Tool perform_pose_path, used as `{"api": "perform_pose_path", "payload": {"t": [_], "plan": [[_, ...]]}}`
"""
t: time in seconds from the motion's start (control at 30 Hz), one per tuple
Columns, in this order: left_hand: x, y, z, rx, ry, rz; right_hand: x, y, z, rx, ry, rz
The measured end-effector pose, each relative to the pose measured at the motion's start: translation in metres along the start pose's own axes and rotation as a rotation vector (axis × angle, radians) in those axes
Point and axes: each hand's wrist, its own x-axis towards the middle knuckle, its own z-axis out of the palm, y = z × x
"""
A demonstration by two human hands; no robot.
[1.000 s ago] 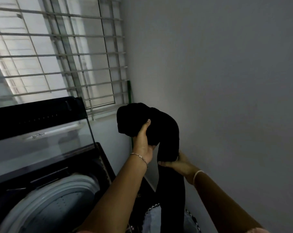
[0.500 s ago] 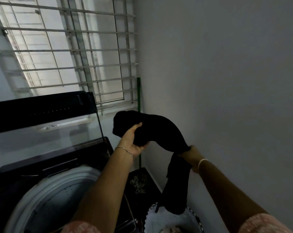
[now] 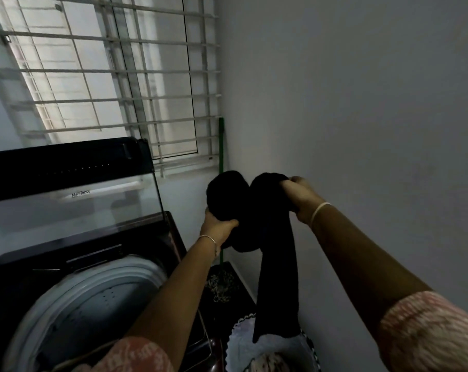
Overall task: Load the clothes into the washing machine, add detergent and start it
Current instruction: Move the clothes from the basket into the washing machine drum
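Observation:
A long black garment [image 3: 270,237] hangs in the air to the right of the washing machine. My left hand [image 3: 216,228] grips its bunched left end from below. My right hand [image 3: 298,196] holds its top fold at the right, and the rest of the cloth hangs straight down. The top-loading washing machine [image 3: 74,264] stands at the left with its glass lid [image 3: 72,202] raised upright. Its white drum rim [image 3: 98,285] is exposed. Below the garment sits a laundry basket [image 3: 267,342] with light cloth in it.
A plain wall [image 3: 361,130] runs close along the right. A barred window [image 3: 114,76] fills the back. A green mop handle [image 3: 221,146] stands in the corner, with its mop head on the dark floor [image 3: 222,285] between machine and wall.
My right hand has risen from below the garment to its top fold, lifting more cloth out of the basket. My left hand has shifted slightly right and lower.

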Motion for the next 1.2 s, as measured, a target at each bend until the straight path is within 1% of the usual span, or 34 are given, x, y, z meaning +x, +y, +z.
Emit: {"api": "perform_pose_path", "payload": {"t": [0.07, 0.2, 0.27, 0.33, 0.4, 0.5, 0.57, 0.67, 0.73, 0.87, 0.9, 1.0, 1.03, 1.13, 1.2], "plan": [[0.0, 0.001, 0.008, 0.004, -0.034, 0.036, -0.001, 0.0, 0.009, 0.015, 0.009, 0.0], [-0.003, 0.008, 0.014, -0.02, -0.103, 0.018, -0.002, 0.004, 0.018, 0.121, -0.008, 0.054], [-0.008, 0.014, 0.013, -0.108, -0.187, -0.049, 0.002, 0.006, 0.018, 0.19, -0.029, 0.08], [-0.012, 0.022, 0.012, -0.233, -0.277, -0.162, 0.006, 0.009, 0.015, 0.223, -0.059, 0.092], [-0.014, 0.026, 0.015, -0.239, -0.31, -0.189, 0.003, 0.008, 0.016, 0.285, -0.079, 0.121], [-0.018, 0.025, 0.023, -0.063, -0.252, -0.075, 0.006, 0.014, 0.02, 0.258, -0.102, 0.122], [-0.014, 0.018, 0.03, 0.002, -0.216, -0.023, 0.002, 0.012, 0.026, 0.247, -0.128, 0.154], [-0.002, 0.007, 0.036, -0.048, -0.093, 0.013, -0.006, 0.004, 0.031, 0.209, -0.176, 0.171], [0.001, 0.001, 0.036, -0.075, -0.029, 0.019, -0.008, 0.004, 0.029, 0.203, -0.21, 0.146], [0.004, -0.007, 0.034, -0.183, 0.11, -0.01, -0.011, 0.009, 0.016, 0.253, -0.386, 0.074], [0.005, -0.008, 0.033, -0.206, 0.139, -0.018, -0.011, 0.013, 0.013, 0.234, -0.393, 0.047], [0.004, -0.01, 0.032, -0.266, 0.193, -0.033, -0.017, 0.027, 0.003, 0.05, -0.26, -0.048], [0.003, -0.008, 0.031, -0.287, 0.209, -0.044, -0.019, 0.034, -0.002, -0.012, -0.251, -0.057], [0.005, -0.001, 0.028, -0.384, 0.211, -0.091, -0.017, 0.07, -0.014, -0.134, -0.331, 0.064], [0.004, 0.007, 0.027, -0.464, 0.185, -0.12, -0.017, 0.095, -0.014, -0.203, -0.325, 0.125]]}}
